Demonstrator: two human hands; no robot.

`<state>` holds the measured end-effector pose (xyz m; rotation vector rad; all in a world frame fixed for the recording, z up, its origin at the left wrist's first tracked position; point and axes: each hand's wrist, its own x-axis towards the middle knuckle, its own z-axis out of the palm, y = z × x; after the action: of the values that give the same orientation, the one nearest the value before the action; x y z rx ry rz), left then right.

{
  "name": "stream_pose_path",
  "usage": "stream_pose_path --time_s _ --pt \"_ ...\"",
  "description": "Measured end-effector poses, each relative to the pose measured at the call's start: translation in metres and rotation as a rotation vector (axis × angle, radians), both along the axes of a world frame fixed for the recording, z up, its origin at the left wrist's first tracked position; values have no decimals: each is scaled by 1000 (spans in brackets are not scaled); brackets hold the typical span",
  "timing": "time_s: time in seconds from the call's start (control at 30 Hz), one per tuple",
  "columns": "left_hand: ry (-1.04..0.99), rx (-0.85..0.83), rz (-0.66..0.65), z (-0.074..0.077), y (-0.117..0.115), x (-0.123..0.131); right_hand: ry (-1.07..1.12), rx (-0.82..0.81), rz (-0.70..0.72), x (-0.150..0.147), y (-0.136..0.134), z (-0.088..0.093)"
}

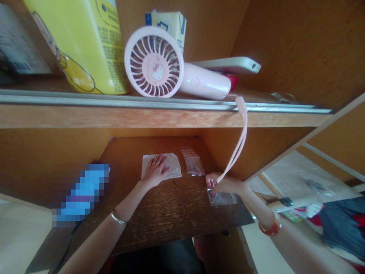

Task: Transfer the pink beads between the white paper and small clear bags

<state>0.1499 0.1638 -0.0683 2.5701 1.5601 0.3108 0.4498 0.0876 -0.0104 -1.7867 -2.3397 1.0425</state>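
A small clear plastic zip bag (224, 198) is lying flat on the dark wooden worktop (168, 213), its surface catching the light, and the person's right hand (221, 183) is clenching around its upper left corner, with the fingers pinching the plastic edge. An orange-red bangle (270, 228) is sitting on that wrist. A pale pink strap (239, 140) is hanging down from the shelf (142, 118) overhead, its lower end reaching the right hand. Just beyond the clear bag, a narrower clear bag with red stripes (192, 161) is lying near the back of the worktop, its contents too small to tell. To its left, the person's left hand (155, 171) is resting open and palm down on a crumpled white translucent sheet (173, 165), not grasping anything, with a silver bangle (118, 218) around the wrist. A pixelated blue object (81, 194) is standing beside the left forearm. Up on the shelf, behind a metal rail, a pink handheld fan (154, 61) is lying against a tall yellow carton (82, 45) and a smaller carton (171, 26), with a white phone (228, 64) resting just behind the fan's handle.
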Motion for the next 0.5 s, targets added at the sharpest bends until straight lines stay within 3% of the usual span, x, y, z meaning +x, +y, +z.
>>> stream_pose_path --time_s 0.2,0.33,0.5 --pt "-30 17 -8 -1 0 -1 316 9 9 0 10 32" --pt "-27 -1 -15 1 0 -1 173 109 52 -3 22 46" --pt "-18 -19 -3 3 -1 -1 1 197 60 -24 37 39"
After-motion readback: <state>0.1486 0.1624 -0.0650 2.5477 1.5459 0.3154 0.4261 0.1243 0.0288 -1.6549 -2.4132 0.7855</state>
